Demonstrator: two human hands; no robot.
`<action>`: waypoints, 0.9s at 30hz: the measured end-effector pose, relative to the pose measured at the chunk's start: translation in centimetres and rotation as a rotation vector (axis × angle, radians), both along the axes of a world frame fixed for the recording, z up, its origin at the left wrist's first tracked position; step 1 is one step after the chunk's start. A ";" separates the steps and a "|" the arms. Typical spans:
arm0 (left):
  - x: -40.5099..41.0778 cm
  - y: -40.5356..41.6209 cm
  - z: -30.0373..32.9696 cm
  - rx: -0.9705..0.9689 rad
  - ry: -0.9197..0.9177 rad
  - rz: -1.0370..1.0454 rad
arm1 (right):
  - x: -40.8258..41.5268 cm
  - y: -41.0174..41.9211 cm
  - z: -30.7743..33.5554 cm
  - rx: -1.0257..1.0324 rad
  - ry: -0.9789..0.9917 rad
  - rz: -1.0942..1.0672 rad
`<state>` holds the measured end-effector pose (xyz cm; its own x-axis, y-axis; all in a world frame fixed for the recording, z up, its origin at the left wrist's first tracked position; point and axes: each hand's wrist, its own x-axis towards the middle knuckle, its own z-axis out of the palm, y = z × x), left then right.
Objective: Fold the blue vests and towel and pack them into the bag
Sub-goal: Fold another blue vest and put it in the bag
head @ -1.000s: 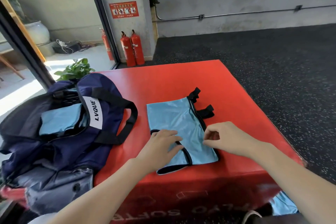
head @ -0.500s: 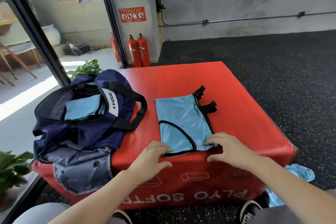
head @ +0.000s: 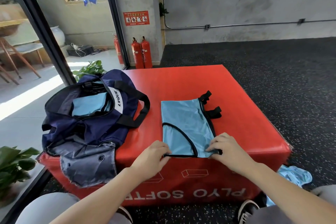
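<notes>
Head view. A light blue mesh vest with black trim (head: 187,127) lay folded flat on the red padded counter (head: 181,82), its two black straps sticking out at the far right edge. The near edge of the vest sat at the counter's front lip.

Left hand (head: 152,156): fingers curled over the vest's near left corner, pinching the black-trimmed hem against the counter edge. Right hand (head: 227,148): fingers bent, tips pressed down on the near right corner; thumb appeared tucked under the fabric, a grip, though the underside was hidden.

A navy blue fabric duffel bag with black handles (head: 91,114) sat open on the counter's left side, well apart from the vest. Inside it, a folded light blue cloth (head: 87,106) was visible; could not tell whether vest or towel.

A crumpled light blue cloth (head: 294,175) lay on the dark speckled floor (head: 272,78), beside the counter's near right corner.
</notes>
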<state>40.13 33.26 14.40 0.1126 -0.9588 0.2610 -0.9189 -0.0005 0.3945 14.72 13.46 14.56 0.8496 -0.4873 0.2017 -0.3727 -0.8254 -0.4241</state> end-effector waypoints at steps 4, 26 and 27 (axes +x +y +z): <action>-0.4 0.3 0.2 -0.053 -0.029 0.007 | -0.3 0.5 0.2 -0.068 0.018 0.053; 1.0 -5.8 5.4 -0.355 0.473 0.341 | 4.6 -2.8 8.5 0.377 -0.370 -0.132; 1.3 -6.5 5.4 -0.352 0.492 0.361 | 5.2 -3.4 8.6 0.370 -0.362 -0.135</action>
